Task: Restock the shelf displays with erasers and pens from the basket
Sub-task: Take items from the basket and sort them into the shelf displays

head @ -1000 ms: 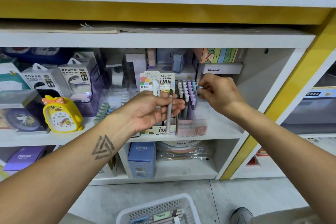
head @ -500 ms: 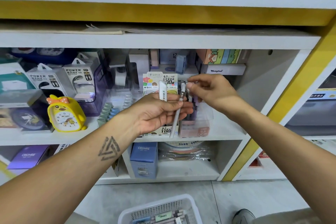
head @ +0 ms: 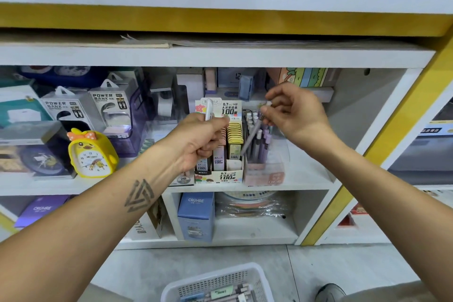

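Right hand [head: 295, 115] pinches the top end of a slim grey-lilac pen [head: 252, 133] between thumb and fingers. The pen hangs tilted, its lower tip over the clear plastic pen display box [head: 266, 167] on the white middle shelf [head: 308, 174]. Upright lilac and white pens [head: 259, 137] already fill that box.

Left hand [head: 199, 141] is curled into a fist round a white pen [head: 208, 110], whose upper end sticks up above the knuckles. This hand sits in front of the printed cardboard lead-refill display [head: 219, 154], just left of the pen box.

White perforated plastic basket [head: 218, 282] stands on the grey floor [head: 343, 267] at the bottom edge of view, with several more pens lying inside.

Yellow duck-shaped alarm clock [head: 92, 154] stands on the same shelf, well to the left. Blue CRUHRE box [head: 196, 216] is on the shelf below.
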Tool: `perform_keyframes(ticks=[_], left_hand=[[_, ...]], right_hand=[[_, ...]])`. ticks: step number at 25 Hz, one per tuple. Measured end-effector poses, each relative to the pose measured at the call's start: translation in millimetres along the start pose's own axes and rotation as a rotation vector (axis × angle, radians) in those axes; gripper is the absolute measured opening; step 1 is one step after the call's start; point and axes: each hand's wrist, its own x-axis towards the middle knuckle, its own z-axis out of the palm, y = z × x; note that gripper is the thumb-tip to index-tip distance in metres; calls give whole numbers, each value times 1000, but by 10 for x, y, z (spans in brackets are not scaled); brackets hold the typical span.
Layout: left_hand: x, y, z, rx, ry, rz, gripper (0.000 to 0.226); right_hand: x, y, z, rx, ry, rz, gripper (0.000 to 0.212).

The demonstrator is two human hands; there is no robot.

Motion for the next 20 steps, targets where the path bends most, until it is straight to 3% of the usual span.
perform_keyframes(ticks=[5,8,10,14,20], left_hand=[[-17,60,-12,-134,-176,-168,46],[-3,37,-31,-132,-182,-175,37],[-6,13,-28,-114,-175,-162,28],[3,-55,2,-101,-146,-148,19],[7,-98,-27,-99,-84,-100,15]], right_hand=[[-80,39,78,-240,-47,-101,20],[-44,13,41,-85,61,-108,14],[-22,22,0,-124,100,-154,14],[-106,110,104,-361,-18,-216,9],[-119,159,160,-409,-116,-210,14]])
